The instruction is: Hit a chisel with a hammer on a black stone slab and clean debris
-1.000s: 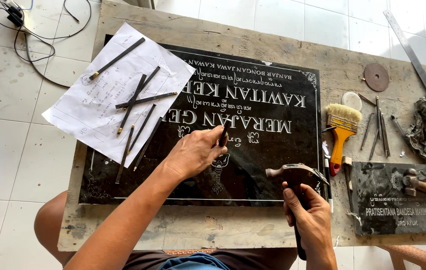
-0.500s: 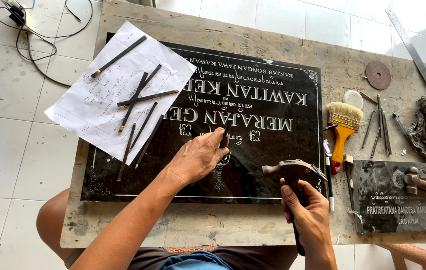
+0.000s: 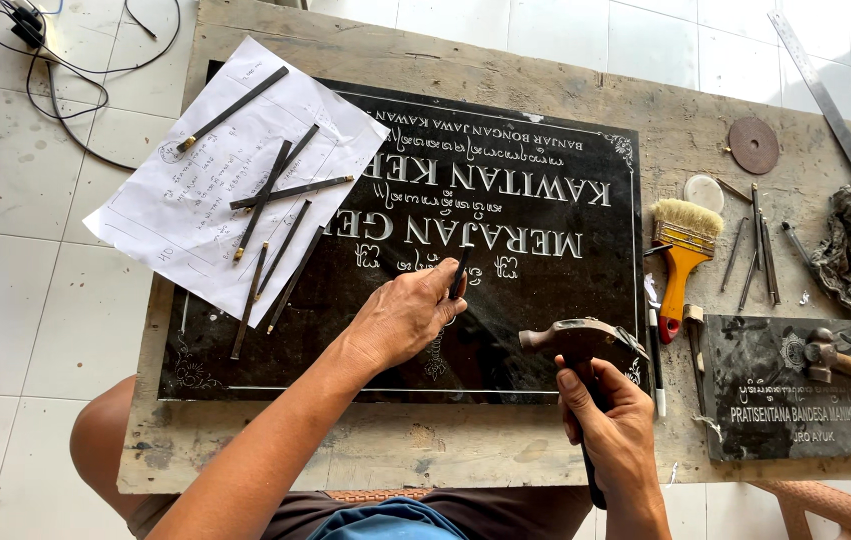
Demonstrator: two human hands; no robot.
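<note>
Clearly the carving stroke is in hand: the left hand (image 3: 400, 320) pinches a slim dark chisel (image 3: 459, 272) between thumb and fingers, its tip set on the black stone plaque (image 3: 545, 290) among the pale ornaments just below the lowest line of lettering. The right hand (image 3: 613, 432) is closed around the handle of a hammer (image 3: 577, 338), whose head hangs just to the right of the chisel, apart from it. By my reading, the next strike calls for a steady chisel angle and a light, square tap.

More chisels (image 3: 270, 205) lie on a sheet of paper (image 3: 185, 215) over the plaque's far left corner. On the wooden workbench (image 3: 665, 100) beside it lie a yellow-handled brush (image 3: 683, 250), a smaller engraved slab (image 3: 795, 400) and a rag (image 3: 850, 250). White floor tiles (image 3: 25, 250) surround the bench, with a black cable (image 3: 75, 90) trailing across them.
</note>
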